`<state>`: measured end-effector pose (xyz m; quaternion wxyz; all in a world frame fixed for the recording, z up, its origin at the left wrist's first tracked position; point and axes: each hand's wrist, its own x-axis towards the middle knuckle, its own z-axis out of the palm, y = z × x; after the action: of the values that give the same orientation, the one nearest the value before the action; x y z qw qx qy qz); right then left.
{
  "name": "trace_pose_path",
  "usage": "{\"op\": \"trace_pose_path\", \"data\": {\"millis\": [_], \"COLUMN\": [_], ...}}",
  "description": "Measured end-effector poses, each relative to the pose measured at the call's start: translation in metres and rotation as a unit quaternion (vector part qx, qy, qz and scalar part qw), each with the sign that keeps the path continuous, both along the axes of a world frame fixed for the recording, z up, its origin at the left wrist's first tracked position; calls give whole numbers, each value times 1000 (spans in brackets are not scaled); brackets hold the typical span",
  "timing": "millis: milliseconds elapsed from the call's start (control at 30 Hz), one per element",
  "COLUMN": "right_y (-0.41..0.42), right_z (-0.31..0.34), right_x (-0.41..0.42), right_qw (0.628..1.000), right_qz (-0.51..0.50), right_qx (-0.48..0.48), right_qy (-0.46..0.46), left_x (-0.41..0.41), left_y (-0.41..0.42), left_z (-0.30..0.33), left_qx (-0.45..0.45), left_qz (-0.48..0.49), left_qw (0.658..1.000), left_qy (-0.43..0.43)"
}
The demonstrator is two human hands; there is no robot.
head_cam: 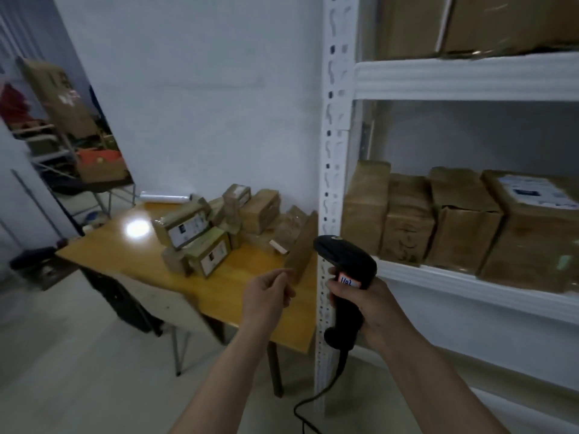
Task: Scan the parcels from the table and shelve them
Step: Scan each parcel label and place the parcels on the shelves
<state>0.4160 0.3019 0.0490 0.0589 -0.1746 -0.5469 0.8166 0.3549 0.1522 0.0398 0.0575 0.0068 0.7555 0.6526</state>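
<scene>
Several brown cardboard parcels point(200, 236) with white labels lie piled on a wooden table point(131, 258). My right hand point(363, 303) grips the handle of a black barcode scanner point(347, 277), held upright in front of the shelf post. My left hand point(269, 292) hangs over the table's near edge with loosely curled fingers and holds nothing. A flat brown parcel point(302, 245) stands on edge just beyond it. Several parcels point(463, 223) stand in a row on the middle shelf point(470, 283).
A white metal shelving unit point(332, 151) fills the right side, with more boxes point(488, 23) on its upper level. A roll of clear film point(164, 197) lies at the table's back. A chair point(150, 305) stands at the table's left front. The scanner cable point(305, 411) trails toward the floor.
</scene>
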Motion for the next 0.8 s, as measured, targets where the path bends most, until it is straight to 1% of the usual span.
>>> {"op": "trace_pose_path", "data": {"millis": [233, 433, 567, 800], "right_y": [-65, -96, -109, -125], "right_z": [-19, -32, -45, -67], "right_x": [-45, -82, -112, -189], "right_qw": [999, 998, 998, 994], "right_qz": [-7, 19, 29, 42], "right_qx": [7, 12, 1, -34], "right_qy": [-39, -52, -60, -92], "left_x": [-29, -57, -80, -164], "left_y": [-78, -113, -131, -151], "left_z": [-23, -36, -46, -63], "left_qx": [-9, -47, -68, -94], "left_qz": [27, 62, 66, 75], "left_qw": [998, 995, 993, 989], "left_qy": [-47, -57, -69, -81]}}
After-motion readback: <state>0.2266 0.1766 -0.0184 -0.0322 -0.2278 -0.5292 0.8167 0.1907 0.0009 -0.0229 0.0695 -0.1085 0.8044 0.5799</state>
